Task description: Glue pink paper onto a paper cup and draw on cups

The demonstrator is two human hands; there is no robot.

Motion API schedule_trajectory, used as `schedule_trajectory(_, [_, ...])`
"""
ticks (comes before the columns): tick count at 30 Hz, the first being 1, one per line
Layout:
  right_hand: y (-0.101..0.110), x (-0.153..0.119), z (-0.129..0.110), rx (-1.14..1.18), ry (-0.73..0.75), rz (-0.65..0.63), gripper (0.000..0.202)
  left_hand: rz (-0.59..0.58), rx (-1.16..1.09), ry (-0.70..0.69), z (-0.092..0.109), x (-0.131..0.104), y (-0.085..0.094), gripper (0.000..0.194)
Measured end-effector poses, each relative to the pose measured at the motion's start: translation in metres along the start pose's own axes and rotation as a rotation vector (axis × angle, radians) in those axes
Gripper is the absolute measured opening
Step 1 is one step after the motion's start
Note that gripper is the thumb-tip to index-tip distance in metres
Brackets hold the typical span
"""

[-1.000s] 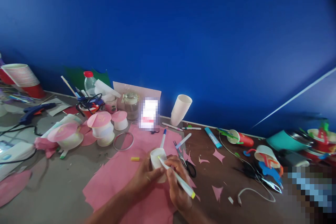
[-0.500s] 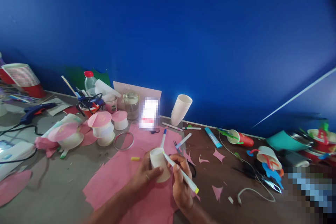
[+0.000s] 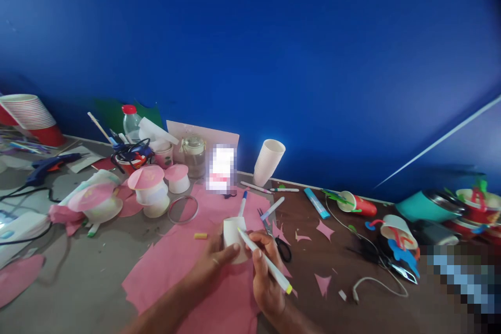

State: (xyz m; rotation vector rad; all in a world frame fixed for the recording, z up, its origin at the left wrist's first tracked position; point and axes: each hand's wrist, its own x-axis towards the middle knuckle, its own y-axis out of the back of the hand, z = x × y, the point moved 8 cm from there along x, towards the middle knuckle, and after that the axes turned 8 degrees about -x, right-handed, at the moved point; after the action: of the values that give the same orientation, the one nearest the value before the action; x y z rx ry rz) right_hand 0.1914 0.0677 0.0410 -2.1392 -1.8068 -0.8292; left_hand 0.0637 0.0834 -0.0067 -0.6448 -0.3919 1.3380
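A small white paper cup [image 3: 231,234] is held by my left hand [image 3: 219,257], its thumb across the cup's front. My right hand [image 3: 266,271] grips a white marker with a yellow end [image 3: 271,266] like a pen. The marker's tip meets or nearly meets the cup's side close to the rim. Below both hands lies pink paper [image 3: 168,266]. A yellow marker cap [image 3: 201,236] rests on that paper, left of the cup. Behind the cup are a blue-capped marker [image 3: 243,203] and another white marker [image 3: 273,209], with dark-handled scissors [image 3: 282,248] to the right.
Pink-topped paper cups [image 3: 147,188] stand at left, beside a metal ring [image 3: 183,210]. A glue gun [image 3: 49,167] lies farther left. Against the blue wall are a glass jar [image 3: 193,156], a blurred bright screen [image 3: 221,167] and stacked white cups [image 3: 269,162]. Pink scraps [image 3: 323,284] and a cable [image 3: 379,281] lie right.
The cup has tipped so its side shows more and its opening less. My right hand has moved slightly left and down, bringing the marker tip from the rim to the cup's side.
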Motion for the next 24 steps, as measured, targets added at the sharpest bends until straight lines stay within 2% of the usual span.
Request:
schedule_trajectory(6, [0.001, 0.001, -0.005, 0.013, 0.046, -0.008, 0.023, 0.039, 0.074, -0.021, 0.008, -0.001, -0.004, 0.047])
schedule_trajectory(13, [0.006, 0.009, -0.002, -0.033, 0.020, 0.045, 0.025, 0.111, -0.004, 0.045, -0.003, -0.003, 0.007, 0.058])
schedule_trajectory(18, [0.001, 0.006, -0.004, -0.056, 0.092, -0.008, 0.022, 0.055, -0.021, 0.042, -0.007, -0.001, 0.006, 0.065])
schedule_trajectory(24, [0.001, 0.003, -0.003, -0.069, 0.096, -0.015, 0.018, 0.022, -0.020, 0.054, -0.011, -0.002, 0.008, 0.074])
